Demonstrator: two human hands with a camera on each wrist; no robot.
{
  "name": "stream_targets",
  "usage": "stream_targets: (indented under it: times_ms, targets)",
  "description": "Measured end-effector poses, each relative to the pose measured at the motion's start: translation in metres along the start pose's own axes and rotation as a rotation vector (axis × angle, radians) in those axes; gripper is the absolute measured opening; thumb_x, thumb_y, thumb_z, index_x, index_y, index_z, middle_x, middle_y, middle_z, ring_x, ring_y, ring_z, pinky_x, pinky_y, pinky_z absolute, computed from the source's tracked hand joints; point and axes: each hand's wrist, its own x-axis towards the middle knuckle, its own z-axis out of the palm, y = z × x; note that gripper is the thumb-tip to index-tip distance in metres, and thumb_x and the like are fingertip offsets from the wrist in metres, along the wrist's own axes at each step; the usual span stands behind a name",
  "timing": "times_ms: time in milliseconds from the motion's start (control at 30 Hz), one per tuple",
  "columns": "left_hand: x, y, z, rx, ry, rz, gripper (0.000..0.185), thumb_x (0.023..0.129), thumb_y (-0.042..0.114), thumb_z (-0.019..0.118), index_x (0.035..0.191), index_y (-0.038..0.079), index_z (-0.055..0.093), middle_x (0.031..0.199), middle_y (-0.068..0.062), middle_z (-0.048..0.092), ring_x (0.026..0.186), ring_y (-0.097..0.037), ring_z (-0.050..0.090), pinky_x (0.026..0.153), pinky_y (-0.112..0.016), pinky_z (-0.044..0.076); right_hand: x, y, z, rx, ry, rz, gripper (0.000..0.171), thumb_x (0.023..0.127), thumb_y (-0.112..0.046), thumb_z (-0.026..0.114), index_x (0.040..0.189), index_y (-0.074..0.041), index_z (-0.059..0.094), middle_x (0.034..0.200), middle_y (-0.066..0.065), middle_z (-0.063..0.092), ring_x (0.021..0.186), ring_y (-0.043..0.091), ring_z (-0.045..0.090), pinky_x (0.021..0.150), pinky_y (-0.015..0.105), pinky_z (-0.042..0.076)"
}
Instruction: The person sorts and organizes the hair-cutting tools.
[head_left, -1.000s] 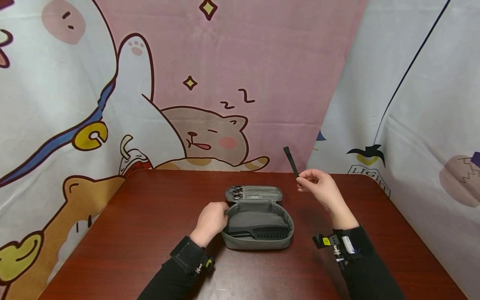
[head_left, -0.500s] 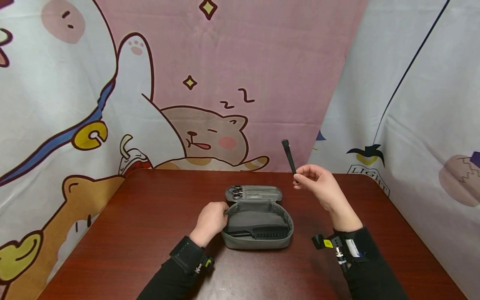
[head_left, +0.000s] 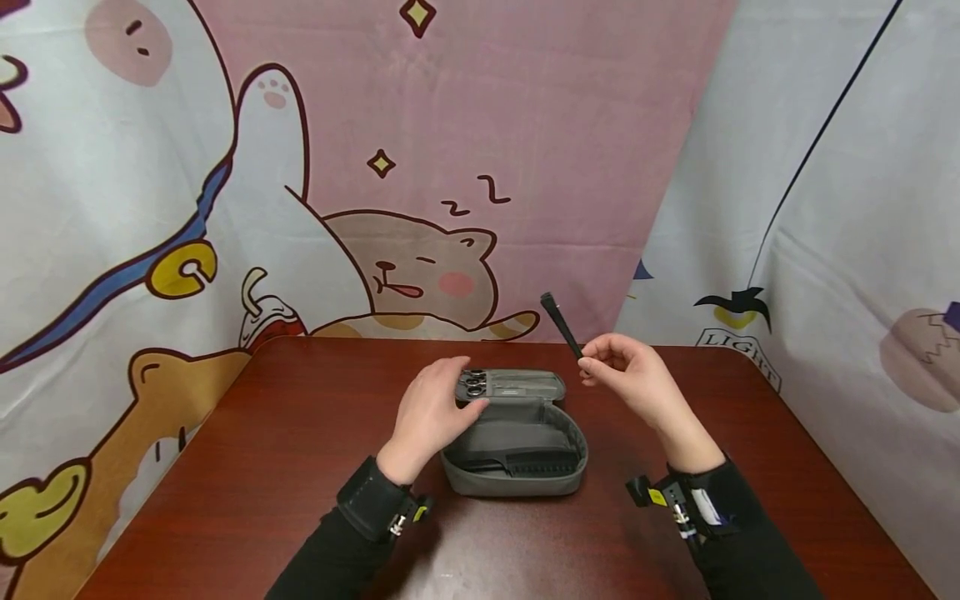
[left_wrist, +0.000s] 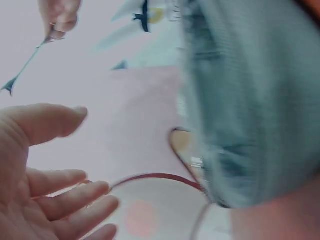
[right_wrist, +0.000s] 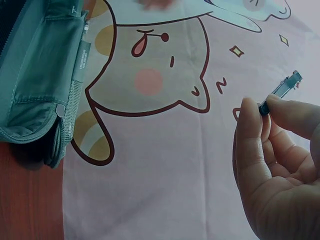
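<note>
My right hand (head_left: 637, 383) pinches one end of a slim black hair clip (head_left: 561, 324) between thumb and forefinger, raised above the table's far side. In the right wrist view the clip (right_wrist: 284, 91) points up and away from the fingertips. My left hand (head_left: 426, 412), thumb apart and fingers extended, hovers at the left side of a grey zip case (head_left: 517, 487) and holds nothing. The case lies unzipped with its lid folded back. Inside it rests a black comb (head_left: 540, 464). Scissors (head_left: 474, 384) sit in the lid beside a clear pocket (head_left: 527, 384).
The case stands mid-table on a dark red-brown wooden table (head_left: 315, 442). Behind the table hangs a cartoon-printed cloth (head_left: 570, 150), which continues along the right side.
My left hand has let go of the case's left rim, lifted and spread toward the lid. My right hand has shifted slightly left with the hair clip, which leans further left.
</note>
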Motion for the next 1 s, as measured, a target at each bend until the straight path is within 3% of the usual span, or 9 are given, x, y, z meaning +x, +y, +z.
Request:
stream_targets:
  times_ms: [200, 333, 533, 767, 1000]
  targets:
    - [0.010, 0.020, -0.019, -0.022, 0.203, 0.182, 0.081, 0.074, 0.033, 0.088, 0.140, 0.006, 0.051, 0.136, -0.014, 0.054, 0.124, -0.033, 0.050, 0.101, -0.050, 0.041, -0.004, -0.004, 0.005, -0.140, 0.009, -0.037, 0.015, 0.093, -0.012, 0.070, 0.103, -0.001, 0.065, 0.090, 0.011, 0.066, 0.078, 0.021, 0.068, 0.072, 0.029, 0.056]
    - [0.015, 0.031, -0.030, -0.015, 0.284, 0.299, 0.087, 0.072, 0.031, 0.089, 0.144, 0.008, 0.046, 0.144, -0.014, 0.046, 0.129, -0.033, 0.044, 0.103, -0.050, 0.038, -0.004, -0.007, 0.009, -0.212, 0.011, -0.066, 0.011, 0.092, -0.013, 0.071, 0.100, -0.006, 0.067, 0.087, 0.006, 0.067, 0.076, 0.019, 0.068, 0.071, 0.032, 0.056]
    - [0.021, 0.046, -0.044, 0.031, 0.345, 0.457, 0.080, 0.074, 0.024, 0.088, 0.143, 0.009, 0.049, 0.146, -0.014, 0.046, 0.132, -0.032, 0.043, 0.106, -0.049, 0.036, -0.005, -0.015, 0.013, -0.323, 0.040, -0.160, 0.007, 0.090, -0.008, 0.074, 0.095, -0.010, 0.069, 0.085, 0.000, 0.066, 0.072, 0.013, 0.066, 0.066, 0.029, 0.054]
    - [0.033, 0.059, -0.052, 0.138, 0.358, 0.628, 0.050, 0.078, 0.013, 0.082, 0.124, 0.004, 0.065, 0.133, -0.014, 0.059, 0.126, -0.030, 0.052, 0.109, -0.040, 0.036, -0.006, -0.022, 0.019, -0.447, 0.100, -0.306, 0.012, 0.085, -0.004, 0.078, 0.092, -0.012, 0.071, 0.090, -0.002, 0.064, 0.077, 0.012, 0.060, 0.066, 0.029, 0.053]
    - [0.038, 0.063, -0.046, 0.223, 0.382, 0.705, 0.025, 0.084, 0.003, 0.072, 0.109, 0.004, 0.072, 0.112, -0.009, 0.069, 0.110, -0.024, 0.061, 0.103, -0.035, 0.042, -0.006, -0.025, 0.028, -0.497, 0.109, -0.397, 0.016, 0.082, -0.002, 0.079, 0.089, -0.012, 0.070, 0.089, -0.001, 0.063, 0.077, 0.011, 0.059, 0.066, 0.036, 0.055]
